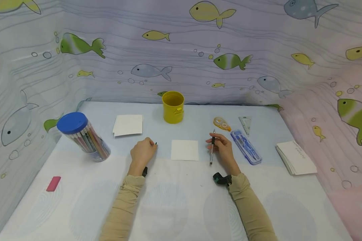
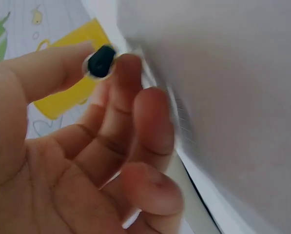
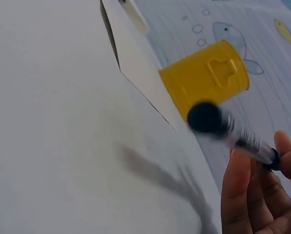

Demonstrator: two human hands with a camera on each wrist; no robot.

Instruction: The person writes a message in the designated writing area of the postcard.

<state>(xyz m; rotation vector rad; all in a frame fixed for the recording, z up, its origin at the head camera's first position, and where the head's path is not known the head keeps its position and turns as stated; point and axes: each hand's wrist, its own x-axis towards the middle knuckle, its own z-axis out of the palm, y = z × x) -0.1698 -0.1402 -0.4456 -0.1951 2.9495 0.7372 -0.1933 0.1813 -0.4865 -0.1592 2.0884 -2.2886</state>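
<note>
My left hand [image 1: 143, 152] pinches a small black pen cap [image 2: 101, 62] between thumb and forefinger; the other fingers are loosely bent. A clear-barrelled pen [image 1: 211, 154] with a black grip is held in the fingers of my right hand [image 1: 224, 149]. In the right wrist view the pen's dark end [image 3: 205, 117] points toward the camera. Between the two hands a square white sheet of paper [image 1: 184, 150] lies flat on the table, touched by neither hand.
A yellow bucket [image 1: 173, 112] stands at the back. White paper [image 1: 128, 125] and a blue-lidded jar of pencils [image 1: 92, 142] are left; a red block [image 1: 53, 183] is nearer. Rightward lie correction tape [image 1: 222, 124], a set square [image 1: 245, 124], a blue case [image 1: 245, 147] and stacked cards [image 1: 296, 157].
</note>
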